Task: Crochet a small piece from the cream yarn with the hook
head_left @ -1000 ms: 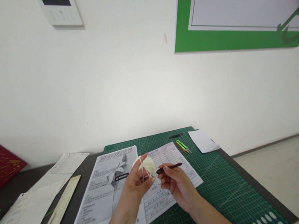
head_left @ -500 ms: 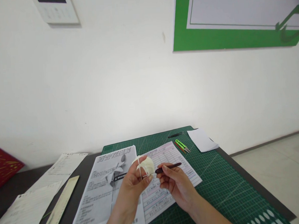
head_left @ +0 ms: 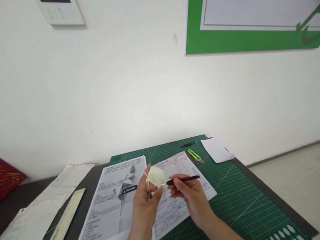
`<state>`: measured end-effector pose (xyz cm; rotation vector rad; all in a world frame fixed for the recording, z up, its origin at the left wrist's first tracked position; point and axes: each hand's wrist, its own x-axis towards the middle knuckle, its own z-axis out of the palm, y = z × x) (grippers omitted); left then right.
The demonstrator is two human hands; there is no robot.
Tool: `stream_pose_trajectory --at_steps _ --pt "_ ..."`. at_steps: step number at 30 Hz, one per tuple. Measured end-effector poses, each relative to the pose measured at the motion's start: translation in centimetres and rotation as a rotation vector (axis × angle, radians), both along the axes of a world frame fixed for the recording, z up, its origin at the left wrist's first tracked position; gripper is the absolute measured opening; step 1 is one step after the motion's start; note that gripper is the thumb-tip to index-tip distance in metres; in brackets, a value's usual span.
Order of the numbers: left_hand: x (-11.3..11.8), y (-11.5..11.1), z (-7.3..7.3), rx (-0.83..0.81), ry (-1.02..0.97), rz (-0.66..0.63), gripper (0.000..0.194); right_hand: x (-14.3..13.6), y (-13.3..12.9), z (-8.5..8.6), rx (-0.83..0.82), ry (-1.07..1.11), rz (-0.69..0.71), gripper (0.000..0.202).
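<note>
Two bare hands meet over a grey-printed white paper sheet [head_left: 105,208] and a pink-tinted ruled sheet [head_left: 172,218]. The left hand [head_left: 143,206] has a thin white yarn strand [head_left: 148,187] running over its raised forefinger, thumb and another finger pinched on it. Fingers of the right hand [head_left: 192,197] grip a slim dark-brown-handled hook [head_left: 184,179], its thin shank reaching left to the left fingertips. One round cream yarn ball [head_left: 157,175] sits just beyond the left fingers. Farther right, bright-green metal-bladed snips [head_left: 195,155] lie on the green gridded mat [head_left: 233,195].
</note>
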<state>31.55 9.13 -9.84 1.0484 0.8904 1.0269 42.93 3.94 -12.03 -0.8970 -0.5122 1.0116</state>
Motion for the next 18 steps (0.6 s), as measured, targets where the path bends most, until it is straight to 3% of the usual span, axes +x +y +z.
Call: stream_pose_trajectory --at_steps 3,6,9,12,15,18 --pt "0.1 -0.3 0.1 -0.019 -0.029 0.003 0.076 -0.4 -0.8 -0.4 0.097 -0.513 -0.146 0.013" --pt "0.1 -0.3 0.2 -0.133 -0.134 -0.062 0.079 -0.5 -1.7 -0.7 0.31 -1.016 -0.165 0.04" --pt "-0.2 -0.1 0.5 -0.28 -0.277 -0.17 0.073 -0.2 -2.1 -0.7 0.436 -1.236 -0.116 0.055" --pt "-0.5 0.2 1.0 -0.3 -0.319 -0.247 0.063 0.1 -1.7 -0.4 0.437 -1.054 -0.117 0.046" --pt "-0.9 0.3 1.3 -0.192 -0.242 -0.242 0.066 -0.1 -0.9 -0.2 0.299 -0.593 -0.146 0.024" --pt "-1.0 0.1 1.6 -0.135 -0.182 -0.236 0.073 -0.4 -0.1 -0.2 0.214 -0.16 -0.031 0.009"
